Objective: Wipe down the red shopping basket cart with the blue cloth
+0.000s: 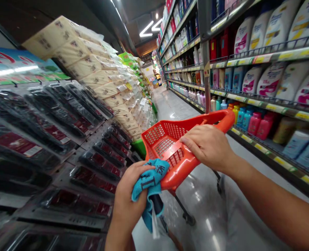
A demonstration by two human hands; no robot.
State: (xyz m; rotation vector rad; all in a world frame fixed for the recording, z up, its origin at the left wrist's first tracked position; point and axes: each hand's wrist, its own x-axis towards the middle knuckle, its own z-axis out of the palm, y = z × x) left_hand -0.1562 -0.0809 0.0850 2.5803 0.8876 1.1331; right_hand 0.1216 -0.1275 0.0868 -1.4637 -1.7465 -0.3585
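My left hand (129,195) is closed around a blue terry cloth (149,181), which presses against the near rim of an orange-red plastic shopping basket (167,146) on a wheeled frame. My right hand (208,146) lies over the basket's long rim with its fingers curled around it. Below the cloth hangs a dark handle (156,204) with a clear plastic bag (154,223) beside it. The basket's mesh walls and floor show, and nothing is visible inside.
Shelves of shampoo and lotion bottles (264,80) line the right of a shiny-floored supermarket aisle (175,108). Black packaged goods (39,129) hang at the left, with wrapped tissue packs (88,66) above them. A wheel (189,219) of the cart stands below the basket.
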